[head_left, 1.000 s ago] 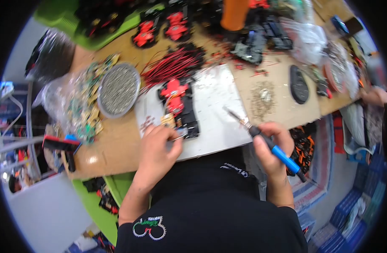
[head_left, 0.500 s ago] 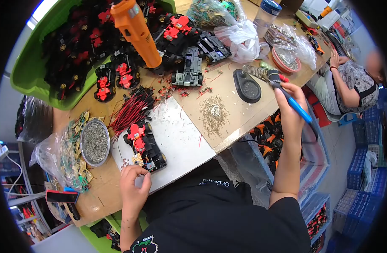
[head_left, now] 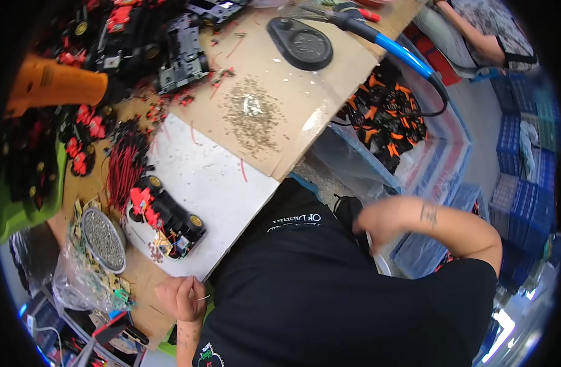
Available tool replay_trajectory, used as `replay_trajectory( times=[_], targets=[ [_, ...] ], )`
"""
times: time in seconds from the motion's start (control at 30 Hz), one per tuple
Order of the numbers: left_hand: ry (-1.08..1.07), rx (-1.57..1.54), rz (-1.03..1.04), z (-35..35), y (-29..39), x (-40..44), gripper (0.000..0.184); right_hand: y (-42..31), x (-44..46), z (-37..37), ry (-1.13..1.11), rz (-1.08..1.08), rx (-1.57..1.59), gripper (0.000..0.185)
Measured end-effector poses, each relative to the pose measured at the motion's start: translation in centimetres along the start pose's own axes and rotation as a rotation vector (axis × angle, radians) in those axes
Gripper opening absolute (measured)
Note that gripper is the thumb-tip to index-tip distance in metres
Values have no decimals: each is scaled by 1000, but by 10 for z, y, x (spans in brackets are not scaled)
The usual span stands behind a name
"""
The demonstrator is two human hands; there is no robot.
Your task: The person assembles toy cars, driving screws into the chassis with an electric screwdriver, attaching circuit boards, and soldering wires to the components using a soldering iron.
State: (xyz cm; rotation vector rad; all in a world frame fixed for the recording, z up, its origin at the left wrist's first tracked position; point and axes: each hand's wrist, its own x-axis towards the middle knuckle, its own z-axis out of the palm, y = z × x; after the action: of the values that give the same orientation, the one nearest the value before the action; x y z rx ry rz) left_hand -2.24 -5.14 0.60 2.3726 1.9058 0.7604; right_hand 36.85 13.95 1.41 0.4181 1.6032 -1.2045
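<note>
Near the table's front edge, my left hand (head_left: 181, 298) is closed, with a thin pale wire (head_left: 201, 298) sticking out from its fingers. Just beyond it, a black toy car chassis (head_left: 173, 214) with red parts and yellow hubs lies on the white board (head_left: 201, 174). My right hand (head_left: 384, 221) is over my lap at the right, beside a dark object; it is blurred and its fingers are partly hidden. The blue soldering iron (head_left: 403, 55) is out of both hands, its front end at the holder (head_left: 348, 12) by the black oval base (head_left: 300, 43).
Red wires (head_left: 124, 162), a bowl of small metal parts (head_left: 104, 240) and bagged circuit boards lie left. An orange tool (head_left: 60, 85) stands among chassis. Small bits (head_left: 251, 116) are scattered mid-table. A bin of black-orange parts (head_left: 387, 119) is at the right; another person (head_left: 476, 37) sits beyond.
My right hand has let go of the soldering iron and moved down to my lap. My left hand has drawn back from the chassis. The view has turned to the right.
</note>
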Motion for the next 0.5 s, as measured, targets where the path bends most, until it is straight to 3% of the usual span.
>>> replay_trajectory(
  times=[0.03,0.13,0.2,0.37,0.5],
  targets=[
    [-20,1,30,-1,0,1,30,-8,1,22,-105,-28,8,72],
    [-59,-29,84,0,-2,6,30,-36,-7,86,6,77,34,81],
    [-80,-57,122,3,-6,7,29,-48,-14,113,199,171,-162,88],
    [-139,-118,198,7,-14,13,28,-68,-5,164,510,356,-311,73],
    [-121,-174,232,10,-31,8,28,-68,-6,162,663,290,-158,60]
  ],
)
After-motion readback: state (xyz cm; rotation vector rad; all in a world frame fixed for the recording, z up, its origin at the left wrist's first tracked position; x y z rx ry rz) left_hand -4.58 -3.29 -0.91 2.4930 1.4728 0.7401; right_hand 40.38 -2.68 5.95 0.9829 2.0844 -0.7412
